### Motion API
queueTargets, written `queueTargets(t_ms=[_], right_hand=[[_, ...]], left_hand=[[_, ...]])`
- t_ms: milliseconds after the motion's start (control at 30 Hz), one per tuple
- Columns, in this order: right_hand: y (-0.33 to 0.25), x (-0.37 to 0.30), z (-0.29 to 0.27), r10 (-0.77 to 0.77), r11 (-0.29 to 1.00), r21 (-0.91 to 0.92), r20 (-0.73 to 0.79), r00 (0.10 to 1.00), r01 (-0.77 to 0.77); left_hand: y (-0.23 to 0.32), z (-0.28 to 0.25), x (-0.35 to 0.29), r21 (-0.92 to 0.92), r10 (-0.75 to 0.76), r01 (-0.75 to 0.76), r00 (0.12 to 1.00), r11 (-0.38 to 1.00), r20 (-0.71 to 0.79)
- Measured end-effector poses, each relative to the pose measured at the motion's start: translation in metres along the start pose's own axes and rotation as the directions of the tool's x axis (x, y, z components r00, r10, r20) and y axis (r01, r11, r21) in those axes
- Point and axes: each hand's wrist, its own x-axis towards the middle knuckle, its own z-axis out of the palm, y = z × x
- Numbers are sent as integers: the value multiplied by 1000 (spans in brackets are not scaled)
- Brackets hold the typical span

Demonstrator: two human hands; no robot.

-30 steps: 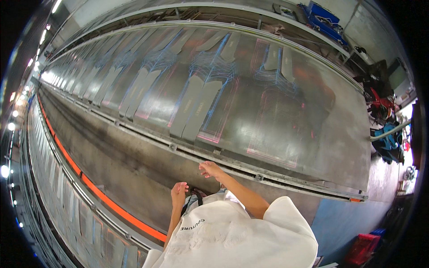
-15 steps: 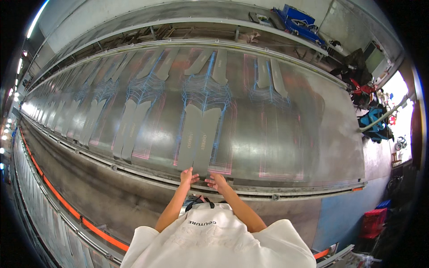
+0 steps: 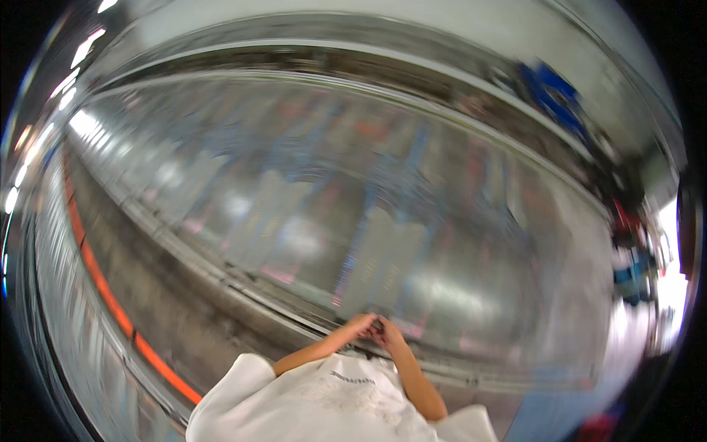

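**My left hand (image 3: pixel 359 326) and right hand (image 3: pixel 390 335) have come together**

Half a second ago they were apart; now their fingertips meet, and my view has swung so that the worktop (image 3: pixel 571 317) runs more steeply across it. My fingers are bent inward, with a small dark patch between them; the blur is too strong for me to tell whether either hand is closed on anything.

The pair of grey panels (image 3: pixel 375 236) lies flat on the worktop, side by side, their near ends just beyond my fingers. Whether I touch them I cannot tell.

Around them the surface is grey and shiny, with pale glare to the right of the pair. Blue lines (image 3: pixel 398 173) spread in a web past the panels' far ends, and pink lines (image 3: pixel 278 274) mark the surface farther left. More grey panels (image 3: pixel 269 214) lie along that side. A metal rail (image 3: pixel 471 381) follows the near edge.

To my left, a brown floor strip (image 3: pixel 169 295) runs beside an orange band (image 3: pixel 107 291), with a second worktop (image 3: pixel 66 280) beyond it. Across the room stand a pale wall (image 3: pixel 471 44) and a blue object (image 3: pixel 549 92). Lamps (image 3: pixel 87 46) glow at upper left; bright light (image 3: pixel 669 272) comes in at the far right.
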Motion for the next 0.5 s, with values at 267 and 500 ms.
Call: queueTargets(t_ms=[267, 500], right_hand=[[-131, -153, 103, -518, 852, -197, -180, 836, 485], [-144, -160, 91, -697, 704, -378, -204, 688, 601]], left_hand=[[154, 95, -138, 289, 706, -675, 709, 679, -2], [166, 111, -117, 312, 767, -738, 640, 598, 43]])
